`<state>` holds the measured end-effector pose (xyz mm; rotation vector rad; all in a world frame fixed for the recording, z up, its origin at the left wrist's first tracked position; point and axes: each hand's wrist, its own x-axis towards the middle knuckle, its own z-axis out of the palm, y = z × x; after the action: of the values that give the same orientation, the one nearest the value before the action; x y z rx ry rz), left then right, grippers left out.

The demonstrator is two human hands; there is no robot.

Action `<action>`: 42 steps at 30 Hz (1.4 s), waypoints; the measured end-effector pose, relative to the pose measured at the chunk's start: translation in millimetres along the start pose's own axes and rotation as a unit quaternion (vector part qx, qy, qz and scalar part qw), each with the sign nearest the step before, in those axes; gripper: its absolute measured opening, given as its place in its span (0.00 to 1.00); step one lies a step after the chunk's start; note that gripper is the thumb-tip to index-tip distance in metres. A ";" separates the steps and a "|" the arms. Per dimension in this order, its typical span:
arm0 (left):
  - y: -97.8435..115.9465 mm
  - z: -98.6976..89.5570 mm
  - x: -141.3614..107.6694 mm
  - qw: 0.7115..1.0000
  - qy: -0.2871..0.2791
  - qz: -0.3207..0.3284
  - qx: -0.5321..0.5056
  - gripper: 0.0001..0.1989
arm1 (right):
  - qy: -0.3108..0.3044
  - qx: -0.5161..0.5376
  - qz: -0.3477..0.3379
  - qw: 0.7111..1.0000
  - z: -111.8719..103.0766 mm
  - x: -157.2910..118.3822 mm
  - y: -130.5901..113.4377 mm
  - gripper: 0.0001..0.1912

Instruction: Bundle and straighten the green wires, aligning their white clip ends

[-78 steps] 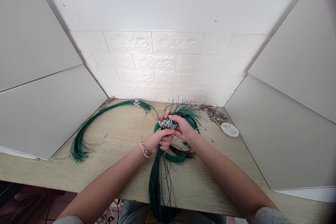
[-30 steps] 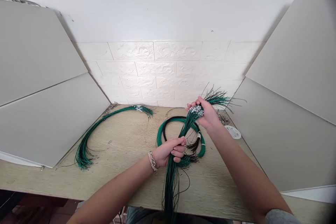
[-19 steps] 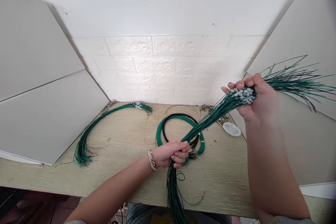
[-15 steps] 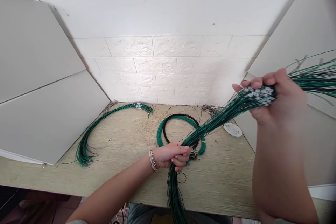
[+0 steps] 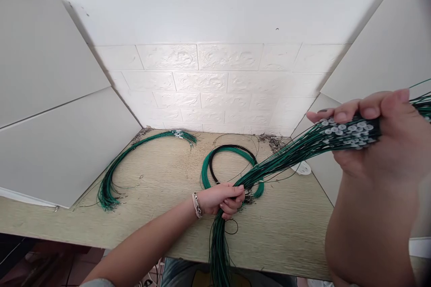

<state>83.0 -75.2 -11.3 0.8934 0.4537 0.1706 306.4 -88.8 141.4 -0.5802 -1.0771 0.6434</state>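
Note:
A thick bundle of green and black wires point(image 5: 283, 158) stretches between my two hands. My left hand point(image 5: 225, 199) is closed round its middle, just over the table, and the lower ends hang past the front edge. Raised at the right, my right hand point(image 5: 380, 134) grips the bundle with its fingers curled over the top. Many small white beads point(image 5: 352, 132) cluster on the wires at the right palm. Beyond that hand the wires run out of the picture on the right.
On the wooden table point(image 5: 161, 175), a coil of green and black wire point(image 5: 206, 166) lies behind my left hand. Another beaded green wire bundle point(image 5: 107, 188) curves at the left. A white oval piece point(image 5: 303, 168) lies at the right. Grey panels point(image 5: 57, 139) flank both sides; a brick-patterned wall point(image 5: 212, 83) stands behind.
My right hand has moved right and closer to the camera along with the beaded part of the bundle. The left hand stays in nearly the same place, still gripping.

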 end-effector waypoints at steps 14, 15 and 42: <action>-1.7 -2.5 2.0 1.000 0.004 -0.003 0.012 0.22 | 0.001 0.010 0.014 1.000 1.2 -1.2 1.9 0.14; -2.1 -3.1 2.3 1.000 0.000 -0.001 0.010 0.22 | 0.001 0.012 0.015 1.000 1.2 -1.3 2.0 0.14; -3.1 -15.4 2.9 0.982 -0.118 -0.042 0.139 0.31 | 0.030 0.012 -0.014 0.999 3.3 4.6 0.8 0.18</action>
<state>78.5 -65.2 -22.9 1.1502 0.2962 -0.0788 304.8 -84.5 144.8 -0.5606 -1.0181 0.6099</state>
